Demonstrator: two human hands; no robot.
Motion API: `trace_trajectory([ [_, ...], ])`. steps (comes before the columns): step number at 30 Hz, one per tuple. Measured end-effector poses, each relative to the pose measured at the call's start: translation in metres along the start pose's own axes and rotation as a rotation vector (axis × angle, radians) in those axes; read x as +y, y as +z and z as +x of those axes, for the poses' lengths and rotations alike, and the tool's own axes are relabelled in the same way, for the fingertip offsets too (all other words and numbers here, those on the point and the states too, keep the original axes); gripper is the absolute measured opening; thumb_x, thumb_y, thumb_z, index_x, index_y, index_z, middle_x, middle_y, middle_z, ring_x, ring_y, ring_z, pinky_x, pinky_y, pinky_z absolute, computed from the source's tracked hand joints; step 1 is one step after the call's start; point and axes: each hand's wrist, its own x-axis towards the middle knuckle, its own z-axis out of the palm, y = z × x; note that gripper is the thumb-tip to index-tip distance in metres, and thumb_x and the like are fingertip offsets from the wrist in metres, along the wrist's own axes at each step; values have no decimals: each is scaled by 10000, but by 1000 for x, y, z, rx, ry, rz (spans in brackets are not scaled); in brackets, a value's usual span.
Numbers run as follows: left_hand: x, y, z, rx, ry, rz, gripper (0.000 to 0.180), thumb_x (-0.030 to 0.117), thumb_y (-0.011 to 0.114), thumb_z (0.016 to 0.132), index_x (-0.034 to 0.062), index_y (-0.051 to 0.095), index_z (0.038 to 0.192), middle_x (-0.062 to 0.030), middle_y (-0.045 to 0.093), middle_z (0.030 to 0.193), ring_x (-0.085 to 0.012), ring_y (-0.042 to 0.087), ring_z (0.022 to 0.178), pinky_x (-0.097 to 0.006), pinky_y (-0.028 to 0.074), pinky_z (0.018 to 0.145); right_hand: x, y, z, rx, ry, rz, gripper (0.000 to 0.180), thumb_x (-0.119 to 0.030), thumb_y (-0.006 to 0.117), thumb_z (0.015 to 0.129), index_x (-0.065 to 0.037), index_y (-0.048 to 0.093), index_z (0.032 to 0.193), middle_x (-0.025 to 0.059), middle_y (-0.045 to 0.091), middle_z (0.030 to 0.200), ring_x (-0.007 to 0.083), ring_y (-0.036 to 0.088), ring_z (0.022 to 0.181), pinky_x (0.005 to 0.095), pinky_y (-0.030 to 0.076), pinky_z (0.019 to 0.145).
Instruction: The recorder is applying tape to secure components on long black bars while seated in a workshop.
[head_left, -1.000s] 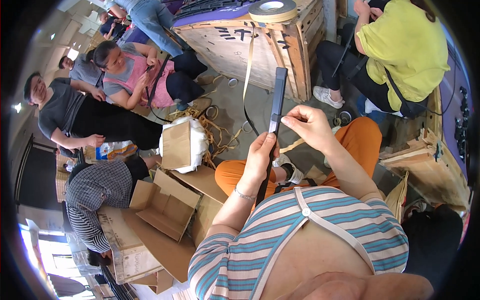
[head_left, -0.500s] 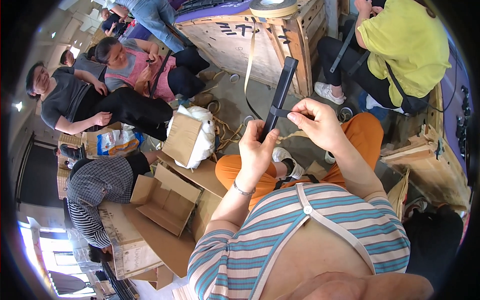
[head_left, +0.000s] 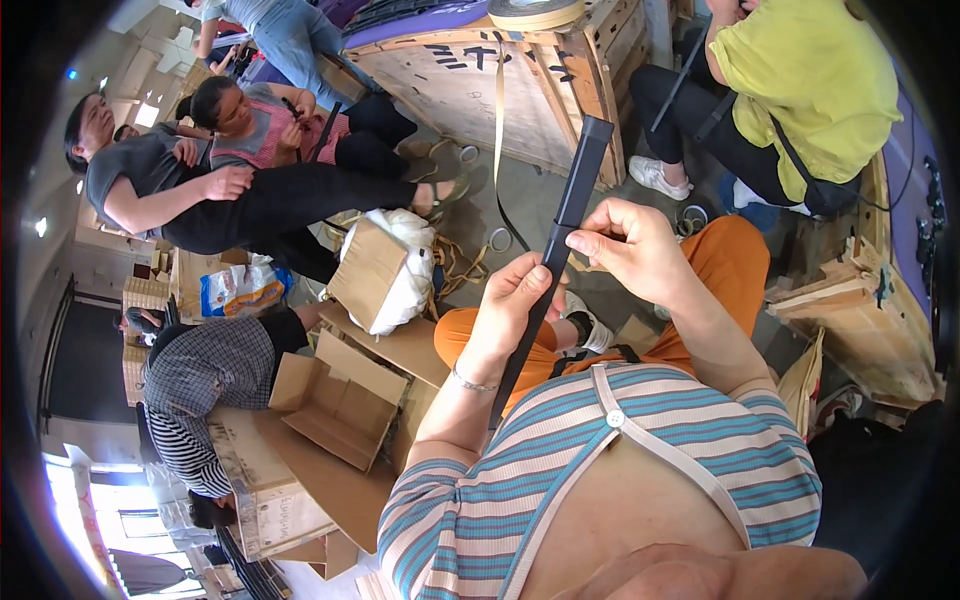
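Between the wearer's two hands, out in front of the striped top, a long black bar (head_left: 582, 185) is slanting: upper end pointing up-right toward the crate, lower end running down beside the left forearm. A small step or band edge is showing across it, just above the fingers. Left hand (head_left: 518, 300) is wrapping the bar below that edge, thumb lying along the face, fingers curling behind. Right hand (head_left: 630, 250) is sitting at the bar's right edge, level with the step, thumb and index drawn nearly together; can't tell if a strip is pinched between them.

Orange trousers (head_left: 720, 275) are flanking the bar on both sides below, so side room is tight down there. Bar's top end is overlapping the lower right of the wooden crate (head_left: 500, 90) in view; real gap can't be judged. Grey floor (head_left: 528, 185) is giving free room left of the bar's upper half. A pale tape strip (head_left: 499, 120) is hanging down the crate front from a big tape roll (head_left: 537, 15) lying at the top edge.

Farther left, a white bundle (head_left: 415, 250) and an open cardboard box (head_left: 340, 405) are crowding that side. On the right, a person in a yellow shirt (head_left: 815, 90) is sitting well apart, above a second crate (head_left: 845, 335).
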Motion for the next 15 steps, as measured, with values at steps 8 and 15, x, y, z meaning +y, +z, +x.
trace_trajectory([
  [8, -30, 11, 14, 286, 248, 431, 198, 198, 482, 923, 13, 553, 914, -38, 555, 721, -119, 486, 629, -252, 411, 577, 4, 0, -4, 214, -102, -291, 251, -208, 710, 760, 6, 586, 717, 97, 622, 612, 142, 598, 527, 260, 443, 483],
  [15, -28, 17, 16, 447, 578, 948, 148, 134, 514, 893, -3, 565, 916, -62, 508, 692, -161, 492, 596, -281, 409, 558, 7, -6, -8, 203, -56, -241, 292, -246, 720, 748, 1, 580, 680, 100, 616, 600, 133, 592, 521, 258, 444, 483],
])
